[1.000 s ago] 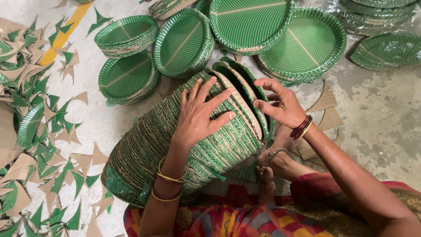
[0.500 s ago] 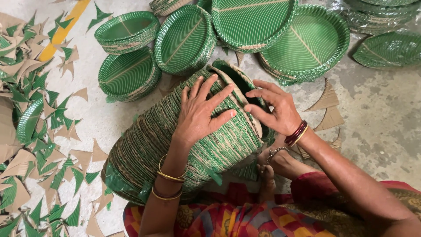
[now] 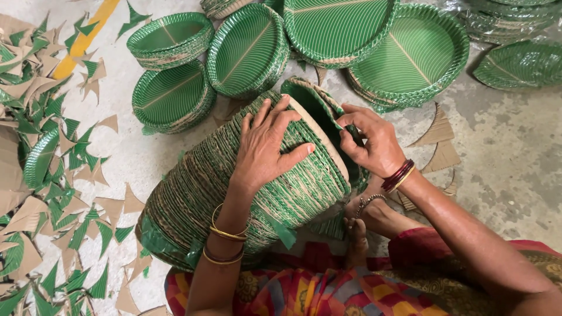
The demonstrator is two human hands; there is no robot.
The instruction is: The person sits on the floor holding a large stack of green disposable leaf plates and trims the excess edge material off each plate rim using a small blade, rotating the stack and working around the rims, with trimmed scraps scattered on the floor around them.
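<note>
Scraps (image 3: 41,175) of green and brown trimmed card are lying scattered over the floor (image 3: 509,152) at the far left. Next to them we are seeing short stacks of green leaf-patterned plates (image 3: 170,96), with bigger ones (image 3: 410,55) spreading along the top edge. In the middle we are steadying a long stack of plates (image 3: 199,193) lying on its side against our lap. Our left hand (image 3: 266,143) is pressing flat on top of this stack, fingers spread, near its upper end. Our right hand (image 3: 374,143) is just beside it, apart from the left, its fingers pinching the rim of the end plates (image 3: 319,105), which are tilting away from the stack. Bangles (image 3: 398,175) are circling our right wrist.
</note>
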